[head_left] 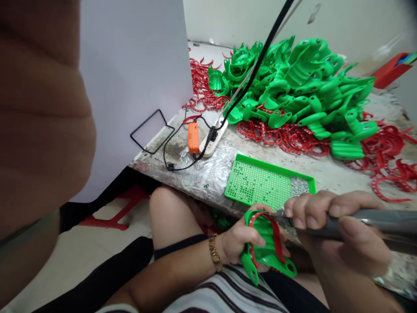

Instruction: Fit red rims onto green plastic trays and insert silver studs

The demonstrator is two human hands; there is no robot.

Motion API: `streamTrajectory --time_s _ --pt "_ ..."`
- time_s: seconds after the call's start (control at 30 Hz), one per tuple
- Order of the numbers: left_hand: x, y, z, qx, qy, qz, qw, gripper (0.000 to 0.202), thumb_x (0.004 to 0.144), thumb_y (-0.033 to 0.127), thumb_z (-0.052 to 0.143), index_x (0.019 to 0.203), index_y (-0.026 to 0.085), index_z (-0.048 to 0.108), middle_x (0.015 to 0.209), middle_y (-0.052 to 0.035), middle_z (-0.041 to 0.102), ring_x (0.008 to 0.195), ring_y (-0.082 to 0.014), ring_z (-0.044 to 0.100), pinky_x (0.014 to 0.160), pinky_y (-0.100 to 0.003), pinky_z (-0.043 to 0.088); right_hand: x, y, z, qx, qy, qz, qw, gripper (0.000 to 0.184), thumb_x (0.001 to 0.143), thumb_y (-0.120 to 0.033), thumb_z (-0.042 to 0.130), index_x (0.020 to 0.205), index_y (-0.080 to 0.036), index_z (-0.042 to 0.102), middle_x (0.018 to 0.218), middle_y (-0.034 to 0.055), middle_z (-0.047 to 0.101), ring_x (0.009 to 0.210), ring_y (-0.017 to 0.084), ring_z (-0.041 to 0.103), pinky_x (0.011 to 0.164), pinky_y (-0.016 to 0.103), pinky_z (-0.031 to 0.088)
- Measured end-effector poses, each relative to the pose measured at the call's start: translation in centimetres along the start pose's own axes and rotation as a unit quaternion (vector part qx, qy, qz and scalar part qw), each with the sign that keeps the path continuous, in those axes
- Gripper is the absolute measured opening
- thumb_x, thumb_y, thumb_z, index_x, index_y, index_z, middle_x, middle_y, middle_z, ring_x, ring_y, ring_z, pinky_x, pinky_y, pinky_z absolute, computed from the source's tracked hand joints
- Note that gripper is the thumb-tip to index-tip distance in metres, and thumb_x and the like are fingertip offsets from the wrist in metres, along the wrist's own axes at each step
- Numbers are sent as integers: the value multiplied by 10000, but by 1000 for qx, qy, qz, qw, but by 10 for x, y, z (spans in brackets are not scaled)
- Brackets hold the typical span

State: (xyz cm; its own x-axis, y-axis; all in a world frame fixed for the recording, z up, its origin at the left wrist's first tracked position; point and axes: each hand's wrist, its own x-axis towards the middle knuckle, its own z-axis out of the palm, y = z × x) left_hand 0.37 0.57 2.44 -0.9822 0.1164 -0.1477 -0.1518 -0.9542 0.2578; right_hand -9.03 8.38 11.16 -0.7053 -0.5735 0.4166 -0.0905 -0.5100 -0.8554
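A left hand (243, 239) in a gold wristwatch (215, 253) grips a moulded green plastic piece (267, 256) above the lap, its fingers curled around the glossy, ribbed body; a red strip (276, 237), thin and curved, runs along the piece's upper edge; a right hand (339, 226) clenches a grey rotary tool (368, 221) like a pen, fingers wrapped over the barrel and thumb beneath; the work in hand is at that red edge, where the tool's slim metal tip (276, 214) meets or almost meets the strip, though the exact contact is too small to tell; just beyond, on a bench (329, 171) spread with scuffed, crinkled clear plastic, sits a shallow green perforated tray (257, 183), its grid of holes dotted with tiny beads and a silvery heap of them (299, 186) in one corner; farther back lies a heap of matching green pieces (302, 82), angular and shiny, tangled with loose red strips (286, 139); an orange plug box (193, 138) and a white power strip (212, 140) lie on the bench's near corner, with a black cord (260, 56) rising from them past the heap.
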Motion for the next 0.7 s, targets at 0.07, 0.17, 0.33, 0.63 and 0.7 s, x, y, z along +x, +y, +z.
streamTrajectory --time_s 0.07,0.17,0.33,0.63,0.7 --pt "0 0 1 2 8 -11 1000 647 480 93 571 1103 220 453 973 -76 667 769 -254 681 726 -374 498 1 2 -3 1 14 11 1000 173 808 -259 607 768 -165 467 559 -20 476 494 120 513 528 302 453" --pt "0 -1 3 7 14 -8 1000 644 470 90 561 1091 223 451 963 -65 669 756 -249 683 735 -375 498 0 5 -3 0 28 15 1000 194 801 -249 612 745 -159 449 555 -24 475 492 117 516 534 299 453" --pt "3 4 3 16 12 -25 999 677 481 115 553 1140 225 447 920 -63 676 737 -255 683 732 -396 501 5 6 -5 25 -11 7 1000 206 794 -288 636 770 -165 473 567 -22 480 498 113 513 527 289 445" --pt "-16 30 -3 28 46 38 998 673 533 175 569 1202 192 489 1066 -110 641 931 -290 656 818 -421 496 26 21 -44 -72 122 -73 987 278 737 -388 694 727 -179 512 525 -19 482 458 129 496 493 300 445" --pt "-19 30 -4 18 47 48 998 644 550 192 552 1191 176 501 1074 -121 636 947 -296 648 814 -431 497 22 38 -51 -112 134 -47 983 234 739 -302 688 712 -166 499 531 -17 504 474 129 521 536 308 475"
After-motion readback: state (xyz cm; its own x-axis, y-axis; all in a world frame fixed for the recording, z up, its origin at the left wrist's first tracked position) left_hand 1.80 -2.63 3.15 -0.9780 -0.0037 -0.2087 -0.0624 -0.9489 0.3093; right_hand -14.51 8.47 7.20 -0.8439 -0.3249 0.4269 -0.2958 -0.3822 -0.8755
